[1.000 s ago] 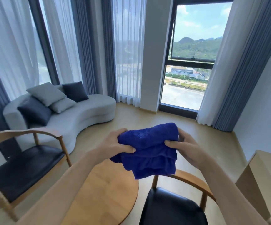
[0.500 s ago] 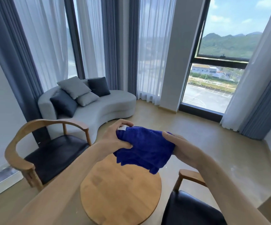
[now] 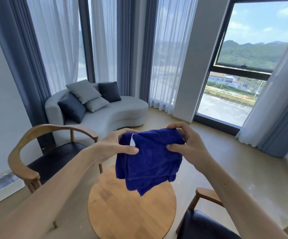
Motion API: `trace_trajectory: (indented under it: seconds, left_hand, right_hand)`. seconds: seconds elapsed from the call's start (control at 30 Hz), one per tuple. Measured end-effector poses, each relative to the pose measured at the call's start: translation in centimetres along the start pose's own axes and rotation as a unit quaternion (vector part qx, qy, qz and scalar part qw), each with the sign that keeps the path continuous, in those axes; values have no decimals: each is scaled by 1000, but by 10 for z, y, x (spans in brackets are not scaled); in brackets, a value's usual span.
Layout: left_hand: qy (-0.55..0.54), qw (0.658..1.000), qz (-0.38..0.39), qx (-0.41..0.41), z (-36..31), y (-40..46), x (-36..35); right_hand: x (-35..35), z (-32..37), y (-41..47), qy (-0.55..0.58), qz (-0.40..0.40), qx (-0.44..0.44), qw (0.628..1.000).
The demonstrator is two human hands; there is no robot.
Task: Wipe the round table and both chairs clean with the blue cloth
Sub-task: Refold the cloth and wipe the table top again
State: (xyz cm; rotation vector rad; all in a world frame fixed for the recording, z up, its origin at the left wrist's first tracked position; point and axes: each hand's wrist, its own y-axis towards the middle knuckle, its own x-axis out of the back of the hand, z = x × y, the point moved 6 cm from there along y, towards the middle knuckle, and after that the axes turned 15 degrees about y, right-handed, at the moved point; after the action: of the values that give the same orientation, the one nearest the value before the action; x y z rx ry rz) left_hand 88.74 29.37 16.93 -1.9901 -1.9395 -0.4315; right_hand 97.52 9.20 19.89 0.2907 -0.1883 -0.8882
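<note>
A: Where is the cloth?

B: The blue cloth [image 3: 148,159] hangs in the middle of the frame, held up in the air above the round wooden table [image 3: 132,207]. It does not touch the tabletop. It is bunched and folded over, and a small white tag [image 3: 132,143] shows near its upper left corner.

A: And the hands?

B: The left hand [image 3: 117,147] pinches the cloth's upper left part, thumb in front and fingers curled behind. The right hand [image 3: 186,144] holds the upper right part, thumb pressed on the front and fingers hooked over the top edge. So each grip is clamped on the cloth, one at either side.

A: The chairs?

B: One wooden chair [image 3: 41,157] with a dark seat stands at the left of the frame, just beside the table. The second chair [image 3: 207,221] is at the lower right, partly cut off by the frame edge and partly behind the right forearm.

A: Anything further back?

B: A curved grey sofa [image 3: 108,114] with cushions [image 3: 83,91] sits in the upper left, in front of sheer curtains [image 3: 57,40]. A tall window [image 3: 243,66] at the upper right shows hills and sky.
</note>
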Motion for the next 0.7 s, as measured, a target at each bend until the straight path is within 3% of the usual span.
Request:
trace_trajectory:
  seconds: [0.13, 0.23, 0.4, 0.57, 0.63, 0.7]
  left_hand:
    - [100, 987, -124, -34, -11, 3, 23]
    - [144, 973, -170, -56, -22, 4, 27]
    - [264, 964, -24, -18, -32, 4, 17]
    - [351, 930, -64, -83, -66, 19, -19]
    - [305, 945, -75, -93, -67, 20, -23]
    - [262, 957, -74, -103, -65, 18, -24]
  right_hand:
    - [1, 3, 8, -35, -2, 14, 999]
    - [-2, 6, 11, -56, 9, 25, 998]
    - [-11, 12, 10, -29, 70, 42, 996]
    - [-31, 14, 11, -124, 116, 61, 984]
    - [-23, 8, 11, -99, 108, 14, 989]
    - [-10, -6, 7, -129, 151, -74, 977]
